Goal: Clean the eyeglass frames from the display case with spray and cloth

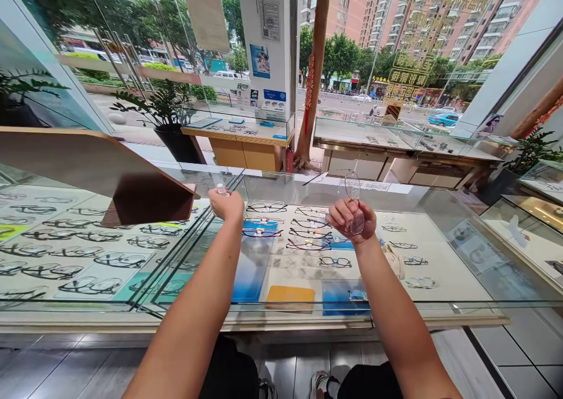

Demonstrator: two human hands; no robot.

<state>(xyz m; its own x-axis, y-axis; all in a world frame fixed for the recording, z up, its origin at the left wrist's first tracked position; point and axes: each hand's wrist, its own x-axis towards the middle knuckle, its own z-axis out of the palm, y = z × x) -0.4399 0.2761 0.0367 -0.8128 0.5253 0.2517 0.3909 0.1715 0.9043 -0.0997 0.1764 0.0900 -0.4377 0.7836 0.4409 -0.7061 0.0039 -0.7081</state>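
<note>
Glasses [352, 186] in right hand [345, 217] — gold window lettering [409, 77] (illegible) beyond.

Left hand [227, 204] around white-topped object [220, 188], right hand [350, 218] holding eyeglasses [353, 186], glass showcase [440, 305] beneath

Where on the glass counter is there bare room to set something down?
Between the left hand and right hand, the glass top looks free; the rows of eyeglasses seem to lie beneath it. Another patch lies right of the right hand, toward the glass's right end. It's crowded left of the left hand, where a brown board juts close.
</note>
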